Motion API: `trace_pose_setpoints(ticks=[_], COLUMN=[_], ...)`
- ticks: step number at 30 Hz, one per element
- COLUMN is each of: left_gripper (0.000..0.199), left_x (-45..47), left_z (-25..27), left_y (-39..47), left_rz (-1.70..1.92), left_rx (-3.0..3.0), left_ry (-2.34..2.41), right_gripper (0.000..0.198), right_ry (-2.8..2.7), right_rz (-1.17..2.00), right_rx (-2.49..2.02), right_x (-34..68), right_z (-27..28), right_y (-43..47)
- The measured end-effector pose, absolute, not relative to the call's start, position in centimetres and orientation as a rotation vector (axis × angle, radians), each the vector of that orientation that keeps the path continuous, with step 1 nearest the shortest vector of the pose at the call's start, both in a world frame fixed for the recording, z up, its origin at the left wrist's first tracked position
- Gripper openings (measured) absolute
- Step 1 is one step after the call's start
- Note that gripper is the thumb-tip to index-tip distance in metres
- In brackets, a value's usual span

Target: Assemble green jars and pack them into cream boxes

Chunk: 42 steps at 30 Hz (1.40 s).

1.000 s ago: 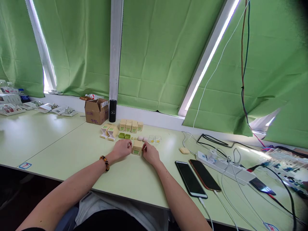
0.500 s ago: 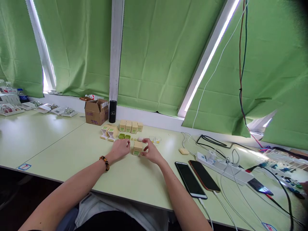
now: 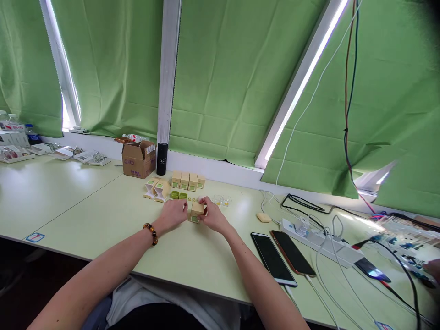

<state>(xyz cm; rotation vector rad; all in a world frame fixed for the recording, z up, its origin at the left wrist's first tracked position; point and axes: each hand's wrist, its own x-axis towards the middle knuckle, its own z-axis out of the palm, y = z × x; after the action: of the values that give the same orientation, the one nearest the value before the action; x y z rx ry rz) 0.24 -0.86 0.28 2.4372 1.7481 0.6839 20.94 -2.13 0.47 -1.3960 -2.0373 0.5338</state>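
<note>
A small tan cardboard box (image 3: 196, 209) with a green-framed label stands between my hands on the table. My right hand (image 3: 212, 216) has its thumb and fingers closed on the box's right side and top edge. Just left of the box, my left hand (image 3: 174, 212) is curled closed; what its fingers hold, if anything, is hidden. Behind my hands lie two small green trays (image 3: 178, 195), tiny yellow-green pieces (image 3: 191, 199) and clear cups with yellow bits (image 3: 222, 200). Two open box sleeves (image 3: 157, 189) rest to the left, and several similar closed boxes (image 3: 187, 180) stand in a row behind.
Back left are a brown carton (image 3: 138, 160) and a black bottle (image 3: 162, 159). On the right lie two phones (image 3: 273, 259), a white power strip (image 3: 318, 240) with tangled cables and a beige block (image 3: 263, 217). Part of another person's hand (image 3: 433, 268) shows at the right edge.
My right hand has moved in leftward and closed on the small box, its fingers now over the top edge. My left hand stays beside the box, still curled. The view has shifted slightly.
</note>
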Motion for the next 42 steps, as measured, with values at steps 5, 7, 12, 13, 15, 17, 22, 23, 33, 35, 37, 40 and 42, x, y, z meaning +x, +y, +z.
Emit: trace_pose_setpoints(ticks=[5,7,12,13,15,17,22,23,33,35,37,40,42], left_gripper=[0.023,0.022,0.023,0.023,0.023,0.023,0.024,0.025,0.024,0.024,0.025,0.025,0.025], left_x=[0.2,0.1,0.3,0.3,0.4,0.4,0.6,0.7,0.6,0.5,0.6,0.7,0.7], left_z=[0.5,0.6,0.4,0.3,0.1,0.0,0.0,0.0,-0.3,-0.3,-0.3,-0.2,-0.2], left_y=[-0.9,-0.9,-0.7,-0.7,-0.6,-0.6,-0.8,-0.8,-0.6,-0.6,-0.6,-0.5,-0.6], left_rz=[0.672,0.668,0.644,0.645,0.651,0.664,0.663,0.663,0.667,0.660,0.660,0.655,0.654], left_rx=[2.440,2.439,2.461,2.473,2.495,2.510,2.513,2.516,2.554,2.546,2.537,2.533,2.540], left_ry=[1.736,1.749,1.766,1.756,1.730,1.708,1.668,1.658,1.631,1.630,1.638,1.653,1.650], right_gripper=[0.042,0.041,0.053,0.056,0.055,0.052,0.047,0.046,0.054,0.055,0.043,0.024,0.023], right_ry=[-2.101,-2.112,-1.894,-1.855,-1.807,-1.790,-1.813,-1.824,-1.944,-1.950,-1.971,-2.041,-2.082], right_rz=[0.517,0.529,0.386,0.333,0.245,0.222,0.215,0.212,0.130,0.082,0.037,0.004,-0.003], right_rx=[-1.387,-1.391,-1.446,-1.487,-1.575,-1.625,-1.746,-1.763,-1.831,-1.837,-1.851,-1.862,-1.860], right_x=[21.3,21.8,23.7,24.0,24.5,24.7,24.6,24.5,23.4,23.7,24.0,24.1,24.0], right_z=[0.8,1.7,4.6,4.9,5.1,4.7,2.6,2.2,1.0,1.2,1.4,1.3,1.1], right_y=[-0.8,0.5,5.8,7.0,9.0,10.4,12.3,12.5,12.8,12.0,11.2,10.4,10.2])
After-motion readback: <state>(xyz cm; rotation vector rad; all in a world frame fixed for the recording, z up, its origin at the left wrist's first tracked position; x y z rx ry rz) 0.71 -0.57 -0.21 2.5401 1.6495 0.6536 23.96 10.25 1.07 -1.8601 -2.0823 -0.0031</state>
